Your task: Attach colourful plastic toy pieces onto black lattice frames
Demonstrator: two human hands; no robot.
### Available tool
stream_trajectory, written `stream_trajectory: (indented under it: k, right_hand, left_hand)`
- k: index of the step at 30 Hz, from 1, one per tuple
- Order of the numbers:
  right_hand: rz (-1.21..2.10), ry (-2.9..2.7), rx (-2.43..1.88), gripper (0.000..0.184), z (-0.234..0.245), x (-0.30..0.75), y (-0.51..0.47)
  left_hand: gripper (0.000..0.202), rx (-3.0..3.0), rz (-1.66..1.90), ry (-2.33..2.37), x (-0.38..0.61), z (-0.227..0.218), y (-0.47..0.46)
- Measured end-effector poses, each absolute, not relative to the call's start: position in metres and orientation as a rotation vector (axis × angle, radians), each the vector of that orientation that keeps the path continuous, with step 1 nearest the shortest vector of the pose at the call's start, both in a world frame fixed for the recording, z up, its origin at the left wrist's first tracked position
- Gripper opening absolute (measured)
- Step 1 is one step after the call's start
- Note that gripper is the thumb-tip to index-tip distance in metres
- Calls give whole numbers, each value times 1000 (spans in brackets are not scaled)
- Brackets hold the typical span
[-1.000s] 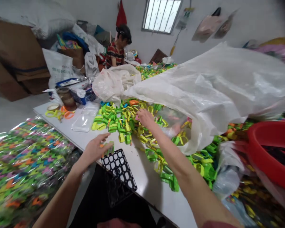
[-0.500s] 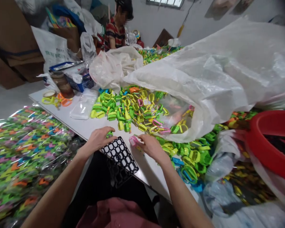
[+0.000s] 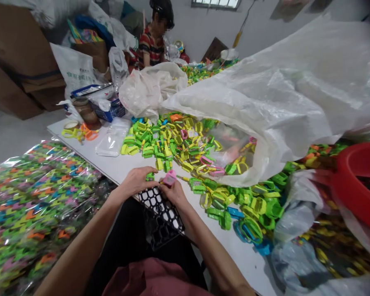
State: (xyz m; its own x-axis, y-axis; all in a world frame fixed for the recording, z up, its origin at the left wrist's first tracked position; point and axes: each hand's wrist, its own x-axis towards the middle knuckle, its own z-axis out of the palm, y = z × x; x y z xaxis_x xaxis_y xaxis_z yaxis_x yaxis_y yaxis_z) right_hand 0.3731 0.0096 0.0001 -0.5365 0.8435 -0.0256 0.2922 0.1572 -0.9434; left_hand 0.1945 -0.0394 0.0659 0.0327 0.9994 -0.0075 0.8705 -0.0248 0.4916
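My left hand is at the far end of a black grid tray. A small green plastic piece sits between its curled fingers and thumb. My right hand is closed on a small pink plastic piece, held just above the tray's far edge and close to my left fingers. The tray has rows of rounded openings and lies tilted at the table's near edge, above my lap. Beyond my hands spreads a pile of green and yellow plastic pieces, with several pink, blue and orange ones among them.
A large translucent bag lies open over the pile. At right stands a red basin. Clear bags, orange scissors, a jar and a blue basket are at left. A person sits at the back.
My right hand has moved left with the pink piece, from beside the tray to its far edge near my left hand. The whole view has shifted slightly right.
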Motion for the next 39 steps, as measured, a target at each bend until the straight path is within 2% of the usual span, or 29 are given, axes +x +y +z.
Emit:
stream_trajectory:
  k: [3, 7, 10, 15, 18, 23, 26, 31, 33, 35, 37, 39]
  right_hand:
    - [1370, -1902, -1049, 9, -21, 373, 9]
    - [1224, -2147, -1075, 7, -18, 371, 10]
    - [1047, -2328, -1068, 18, -8, 363, 9]
    - [999, -2410, -1001, 30, -2, 352, 3]
    - [1004, -2415, -966, 30, -8, 356, -1]
    - [944, -2419, -964, 26, -17, 352, -5]
    - [984, -2359, -941, 21, -13, 341, -1]
    - [1183, -2381, -965, 10, 13, 344, 31]
    - [1001, -2436, -1105, 11, 28, 353, 57]
    - [672, -2441, -1315, 16, 40, 358, 86]
    - [426, -2443, -1503, 21, 48, 354, 112]
    - [319, -2494, -1617, 23, 52, 345, 128]
  left_hand:
    - [48, 1950, 477, 1891, 194, 66, -40]
    - [54, 1994, 476, 1861, 195, 70, -42]
    - [53, 2140, 491, 1809, 198, 78, -42]
    - [28, 2314, 219, 1836, 212, 86, -36]
    - [33, 2359, 69, 1827, 221, 81, -34]
    - [31, 2434, -25, 1810, 227, 73, -34]
    - [30, 2311, 54, 1900, 216, 77, -31]
    - [64, 2030, 549, 2048, 165, 89, -41]
    - [72, 1842, 724, 2151, 145, 92, -51]
    - [77, 1735, 788, 2183, 135, 95, -57]
    - [78, 1820, 755, 2107, 138, 95, -56]
    - [72, 2025, 644, 1941, 150, 92, -47]
